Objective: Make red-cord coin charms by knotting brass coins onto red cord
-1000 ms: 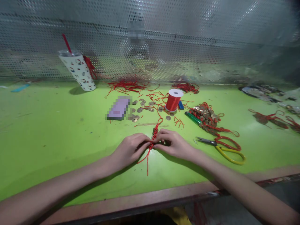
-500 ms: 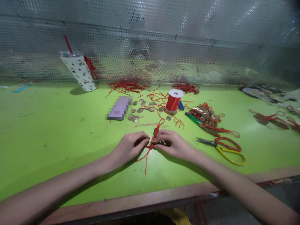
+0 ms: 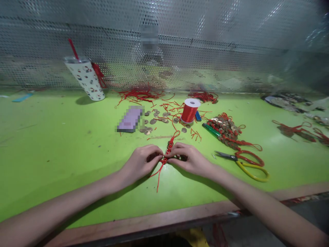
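Between my hands lies a knotted red cord [image 3: 170,144] strung with coins, its loop pointing away from me and its loose ends trailing toward me. My left hand [image 3: 147,158] is closed in a pinch on the red cord at its left side. From the right, my right hand [image 3: 187,157] pinches the knotted part near the lowest coin. The fingertips of both hands almost meet, and the knot between them is partly hidden. Loose coins [image 3: 153,121] lie beyond the hands, next to a spool of red cord [image 3: 190,111].
Scissors [image 3: 240,161] with red and yellow handles rest right of my right hand. Behind them are a green lighter [image 3: 211,130] and a pile of finished coin strings [image 3: 226,127]. A blurred phone [image 3: 130,118] and a patterned tumbler [image 3: 86,79] stand left, before a perforated metal panel [image 3: 115,58].
My left hand has come slightly closer to my right, its fingertips now at the knot. The loose cord ends have shifted a little left. My right hand stays in place.
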`<state>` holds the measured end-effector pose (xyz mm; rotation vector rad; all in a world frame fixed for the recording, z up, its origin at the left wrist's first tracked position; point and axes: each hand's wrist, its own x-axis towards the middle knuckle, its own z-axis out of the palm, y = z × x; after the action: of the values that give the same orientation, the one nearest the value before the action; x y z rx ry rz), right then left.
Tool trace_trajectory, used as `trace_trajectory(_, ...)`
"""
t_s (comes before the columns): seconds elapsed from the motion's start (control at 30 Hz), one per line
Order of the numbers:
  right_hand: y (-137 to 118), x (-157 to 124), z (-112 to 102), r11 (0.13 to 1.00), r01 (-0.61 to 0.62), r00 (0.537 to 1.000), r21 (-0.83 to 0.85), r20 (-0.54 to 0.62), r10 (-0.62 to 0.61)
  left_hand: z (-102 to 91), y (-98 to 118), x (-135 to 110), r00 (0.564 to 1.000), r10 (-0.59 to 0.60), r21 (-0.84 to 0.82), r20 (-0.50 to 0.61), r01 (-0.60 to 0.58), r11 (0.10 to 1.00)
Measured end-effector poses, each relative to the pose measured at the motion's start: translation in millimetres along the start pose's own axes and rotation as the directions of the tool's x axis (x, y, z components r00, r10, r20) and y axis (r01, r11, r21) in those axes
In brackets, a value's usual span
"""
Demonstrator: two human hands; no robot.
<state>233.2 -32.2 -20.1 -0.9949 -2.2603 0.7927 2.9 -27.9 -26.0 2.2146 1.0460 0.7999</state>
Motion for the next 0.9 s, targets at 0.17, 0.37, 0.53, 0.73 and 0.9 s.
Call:
trace_trajectory(0.17,-0.2,-0.3,0.3,1.0,-0.001,1.0,-0.002,-0.006,0.001,-1.6,5.0,0.4,1.0,0.013,0.028,0.016,-0.014,1.0)
trace_trajectory(0.37,0.5,-0.1,0.7,1.0,0.013,1.0,-0.011,-0.003,-0.013,-2.9,2.4,-0.3,0.996,0.061,-0.013,0.06,-0.061,0.998)
trace_trajectory(0.53,1.4,-0.2,0.7,0.999,0.028,1.0,-0.021,-0.004,-0.028,-2.9,-0.9,-0.9,0.992,0.097,-0.056,0.08,-0.093,0.994)
trace_trajectory(0.73,0.9,-0.4,0.5,0.999,0.024,1.0,-0.033,0.001,-0.024,-3.7,-0.8,-0.9,0.996,0.044,-0.058,0.075,-0.04,0.998)
trace_trajectory(0.9,1.3,-0.6,1.4,0.999,0.03,1.0,-0.032,-0.001,-0.03,-4.2,1.4,-1.0,0.997,0.018,-0.044,0.078,-0.015,0.999)
